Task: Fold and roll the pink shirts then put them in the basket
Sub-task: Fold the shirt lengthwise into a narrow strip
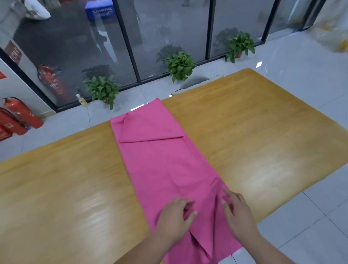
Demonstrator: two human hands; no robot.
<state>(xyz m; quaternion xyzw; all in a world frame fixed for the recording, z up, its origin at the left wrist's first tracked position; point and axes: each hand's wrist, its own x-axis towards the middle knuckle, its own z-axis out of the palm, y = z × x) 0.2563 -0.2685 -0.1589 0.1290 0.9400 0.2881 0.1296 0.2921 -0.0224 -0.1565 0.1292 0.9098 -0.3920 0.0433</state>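
Observation:
A pink shirt (pixel 162 162) lies folded into a long narrow strip across the wooden table (pixel 62 186), its far end reaching the table's back edge and its near end hanging over the front edge. A folded flap crosses it near the far end. My left hand (pixel 176 217) rests on the near part of the strip with fingers loosely curled on the cloth. My right hand (pixel 237 211) lies flat beside it on the strip's right edge, fingers straight. No basket is in view.
Potted plants (pixel 179 65) stand on the tiled floor by the glass wall behind the table. Red fire extinguishers (pixel 13 117) sit at the far left. A grey cushion-like thing (pixel 195 81) lies just past the table's back edge.

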